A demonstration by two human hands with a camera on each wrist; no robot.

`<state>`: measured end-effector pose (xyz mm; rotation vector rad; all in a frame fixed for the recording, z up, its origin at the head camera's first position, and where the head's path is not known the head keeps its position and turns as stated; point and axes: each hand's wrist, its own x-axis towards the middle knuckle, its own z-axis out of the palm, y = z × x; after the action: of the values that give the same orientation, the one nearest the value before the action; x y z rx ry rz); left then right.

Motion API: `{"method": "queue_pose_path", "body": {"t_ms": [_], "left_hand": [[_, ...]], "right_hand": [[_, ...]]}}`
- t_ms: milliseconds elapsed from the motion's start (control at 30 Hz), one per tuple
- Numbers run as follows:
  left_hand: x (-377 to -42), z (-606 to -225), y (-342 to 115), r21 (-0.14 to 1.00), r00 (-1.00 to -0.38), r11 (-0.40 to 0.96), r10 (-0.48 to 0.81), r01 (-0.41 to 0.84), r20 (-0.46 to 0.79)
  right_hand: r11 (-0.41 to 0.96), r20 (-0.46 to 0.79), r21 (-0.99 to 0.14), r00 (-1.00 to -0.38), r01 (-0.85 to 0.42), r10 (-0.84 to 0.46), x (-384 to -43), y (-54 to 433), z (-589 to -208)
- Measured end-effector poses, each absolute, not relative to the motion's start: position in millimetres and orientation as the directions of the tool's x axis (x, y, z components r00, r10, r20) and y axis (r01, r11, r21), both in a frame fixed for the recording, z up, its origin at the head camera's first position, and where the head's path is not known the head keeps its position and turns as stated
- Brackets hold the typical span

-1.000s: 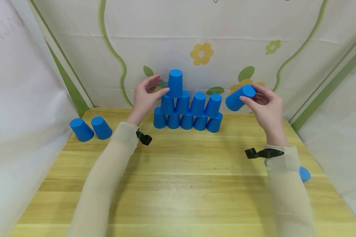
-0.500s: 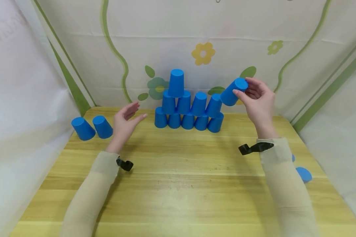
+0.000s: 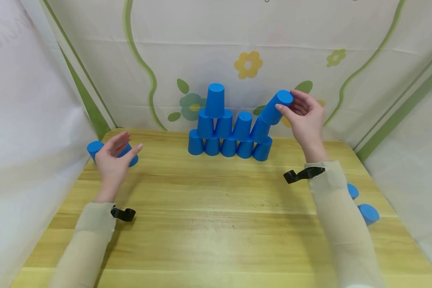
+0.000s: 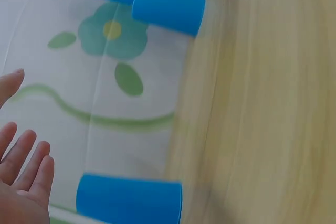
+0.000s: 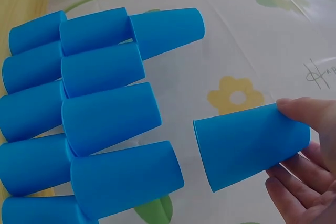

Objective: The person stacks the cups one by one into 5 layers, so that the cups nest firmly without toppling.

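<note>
My right hand (image 3: 306, 122) pinches a blue cup (image 5: 252, 142) near its base, thumb on one side and fingers on the other. That cup is upside down and tilted; in the right wrist view a gap separates it from the stack. The stack (image 3: 228, 147) has a bottom row of several upturned cups, a second row above, and one cup (image 3: 215, 100) on top at the left. My left hand (image 3: 111, 162) is above the left side of the table, fingers extended and holding nothing. It partly hides two blue cups, one a left cup (image 3: 94, 148).
Two more blue cups (image 3: 368, 214) stand at the table's right side, partly behind the right sleeve. A wooden table (image 3: 216, 240) spreads beneath. A white patterned curtain (image 3: 187, 60) hangs close behind the stack, with more fabric at both sides.
My left hand has left the top cup and moved left and down to the cups at the table's left. My right hand has carried its cup leftward and up, toward the stack's right end.
</note>
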<state>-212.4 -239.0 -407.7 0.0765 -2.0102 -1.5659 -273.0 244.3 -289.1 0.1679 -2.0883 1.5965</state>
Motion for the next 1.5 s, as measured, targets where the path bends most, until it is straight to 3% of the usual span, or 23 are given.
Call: {"method": "queue_pose_path", "body": {"t_ms": [367, 933, 1500], "left_hand": [[-199.9, -408.0, -273.8, 0.949, -0.812, 0.269, -0.508, 0.166, 0.286], [-211.0, -432.0, -278.8, 0.952, -0.887, 0.297, -0.419, 0.068, 0.194], [-221.8, -436.1, -275.2, 0.956, -0.895, 0.294, -0.422, 0.015, 0.143]], "right_hand": [[0.333, 0.443, -0.867, -0.88, -0.371, 0.17, -284.7, 225.9, -279.4], [0.361, 0.397, -0.872, -0.91, -0.331, 0.124, -292.7, 211.9, -290.5], [0.398, 0.326, -0.88, -0.939, -0.26, 0.107, -306.6, 205.9, -290.9]]}}
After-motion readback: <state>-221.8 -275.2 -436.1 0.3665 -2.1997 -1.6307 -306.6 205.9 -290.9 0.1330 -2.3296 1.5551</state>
